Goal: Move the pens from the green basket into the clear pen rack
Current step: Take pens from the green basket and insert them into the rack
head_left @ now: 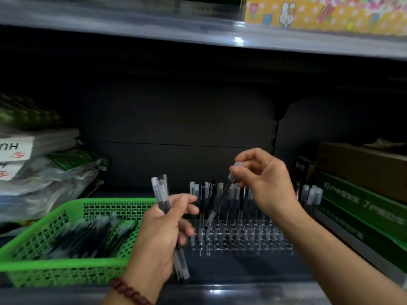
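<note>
At the near edge, a bead bracelet (130,291) is sitting on the left wrist. The left hand (163,234) is gripping a bundle of pens (162,195), its fingers curled round the barrels. The bundle is standing nearly upright, caps at the top.

To the left, the green basket (66,267) is resting on the shelf. It is holding loose pens (88,236), lying flat in a blurred heap.

Just right of the basket, the clear pen rack (240,238) is standing. The left hand is covering the rack's near-left corner.

Above the rack, the right hand (266,183) is pinching a single pen (220,199) near its cap between thumb and fingertips. The pen is tilting, tip down and to the left, just above the rack's holes.

In the far rows, racked pens (204,194) are standing upright.

Green boxes (363,208) and a brown carton (361,166) are flanking the rack on the right. Plastic-wrapped packets (44,183) are piling up at far left.
</note>
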